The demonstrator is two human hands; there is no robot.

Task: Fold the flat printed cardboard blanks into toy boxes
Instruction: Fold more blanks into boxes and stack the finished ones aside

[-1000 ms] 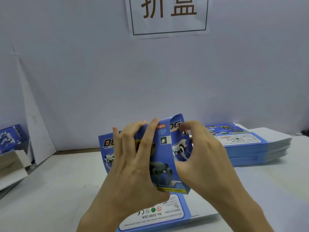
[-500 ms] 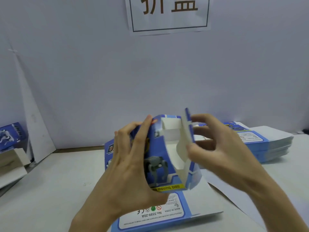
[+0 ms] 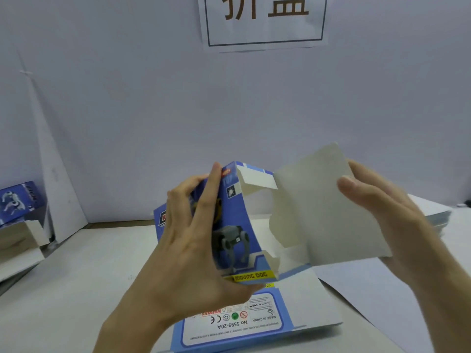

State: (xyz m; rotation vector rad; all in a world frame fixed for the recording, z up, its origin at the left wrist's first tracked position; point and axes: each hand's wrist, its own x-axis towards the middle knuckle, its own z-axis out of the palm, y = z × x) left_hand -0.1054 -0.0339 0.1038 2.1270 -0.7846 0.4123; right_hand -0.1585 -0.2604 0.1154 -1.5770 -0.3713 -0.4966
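We grip the half-folded box (image 3: 239, 220) in our left hand (image 3: 188, 240), held above the table (image 3: 76, 276); our right hand (image 3: 382, 220) pinches its open white flap (image 3: 318, 205). 1 flat blank (image 3: 242, 324) lies on the table beneath.

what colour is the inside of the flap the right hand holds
Plain greyish white, unprinted: the large cardboard flap of the blue printed box, head view.

My left hand (image 3: 193, 250) and my right hand (image 3: 390, 215) are both bare from fingertips to wrist. The fingers are long and slender, with knuckle lines plain on the left. My left forearm (image 3: 122, 332) and my right forearm (image 3: 448, 296) are likewise bare to the lower edge of view. Nails are too blurred to assess.
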